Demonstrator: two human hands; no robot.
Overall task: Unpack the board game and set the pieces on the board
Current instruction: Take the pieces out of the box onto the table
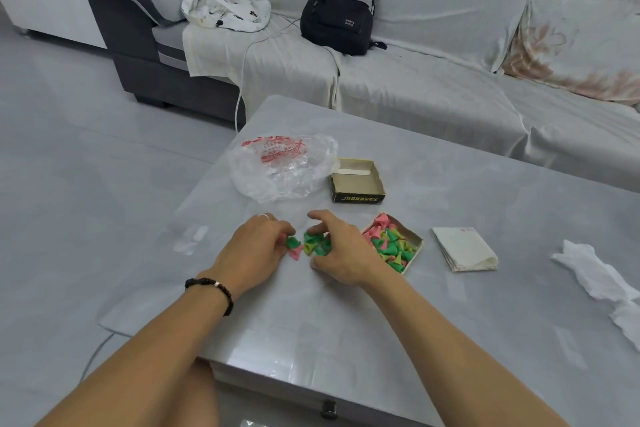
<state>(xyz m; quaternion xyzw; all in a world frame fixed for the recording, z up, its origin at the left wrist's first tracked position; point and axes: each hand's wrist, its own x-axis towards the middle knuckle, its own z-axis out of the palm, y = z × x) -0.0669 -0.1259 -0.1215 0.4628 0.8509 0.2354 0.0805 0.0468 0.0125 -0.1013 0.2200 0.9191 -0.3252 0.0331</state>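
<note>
Near the middle of the table [450,184], both hands sort a small heap of pieces [313,244]. The left hand [258,246] pinches one; the right hand [341,250] curls over others. They look light and tiny, so pinch each by its tip. More fill the box [414,255].

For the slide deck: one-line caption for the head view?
Both hands, left and right, sort green and pink pieces on the table beside the open box.

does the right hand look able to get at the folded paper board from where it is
Probably yes. The folded paper board lies bare on the table, just right of the box of pieces. The right hand would only need to pass over that low box; nothing covers the paper.
</note>
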